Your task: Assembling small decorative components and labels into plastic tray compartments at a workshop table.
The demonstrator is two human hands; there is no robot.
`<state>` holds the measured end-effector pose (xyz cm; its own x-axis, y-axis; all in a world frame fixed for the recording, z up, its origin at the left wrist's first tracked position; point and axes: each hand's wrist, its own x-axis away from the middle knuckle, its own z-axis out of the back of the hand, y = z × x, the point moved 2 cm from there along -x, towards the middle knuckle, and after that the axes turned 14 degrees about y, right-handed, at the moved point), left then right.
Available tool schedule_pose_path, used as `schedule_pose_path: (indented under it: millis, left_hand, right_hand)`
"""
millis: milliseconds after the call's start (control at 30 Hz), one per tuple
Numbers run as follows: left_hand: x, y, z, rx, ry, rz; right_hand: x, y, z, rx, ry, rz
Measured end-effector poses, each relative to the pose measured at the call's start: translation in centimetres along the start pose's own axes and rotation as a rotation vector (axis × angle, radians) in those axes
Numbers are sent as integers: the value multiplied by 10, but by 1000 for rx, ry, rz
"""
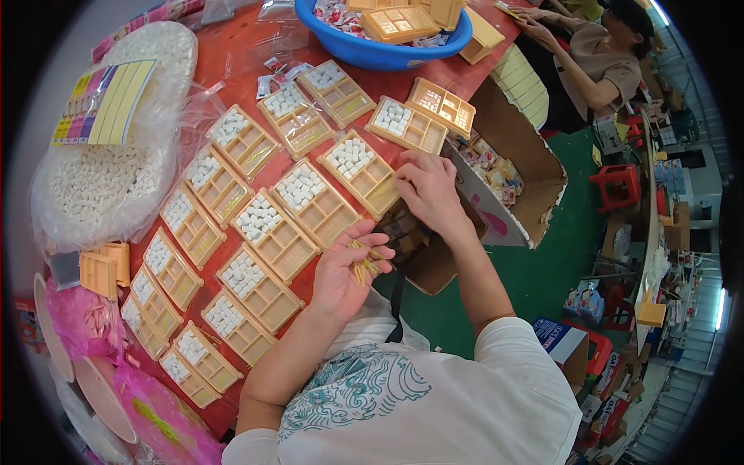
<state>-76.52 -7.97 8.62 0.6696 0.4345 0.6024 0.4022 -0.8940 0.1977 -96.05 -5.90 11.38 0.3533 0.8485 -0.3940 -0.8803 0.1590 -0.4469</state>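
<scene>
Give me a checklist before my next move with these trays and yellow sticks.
1. Left hand loaded: ok, it holds several yellow sticks.
2. Right hand holding a stick: cannot tell, its fingertips are partly hidden.
3. White pieces in the tray just left of the right hand: ok, they fill its large section.
4. Neighbouring tray to its left: not ok if it should hold sticks; none show there.
5. Supply of white pieces: ok, the big clear bag holds many.
</scene>
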Motion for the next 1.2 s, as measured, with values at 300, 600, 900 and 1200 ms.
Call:
schedule_pose_path:
  millis: [300, 600, 900, 1200]
  left_hand:
    - [-24, 9, -27, 19, -62, 0]
    - [-43, 6, -35, 34, -36, 36]
    - [-70, 13, -62, -49, 15, -45]
    - [-94, -4, -71, 5, 11, -27]
  right_hand:
    - [-8, 39, -2, 185, 367, -33]
    - [-9, 47, -1, 284, 254, 27]
    - [-10, 28, 22, -436, 177, -157]
    - [-8, 9, 22, -400, 322, -128]
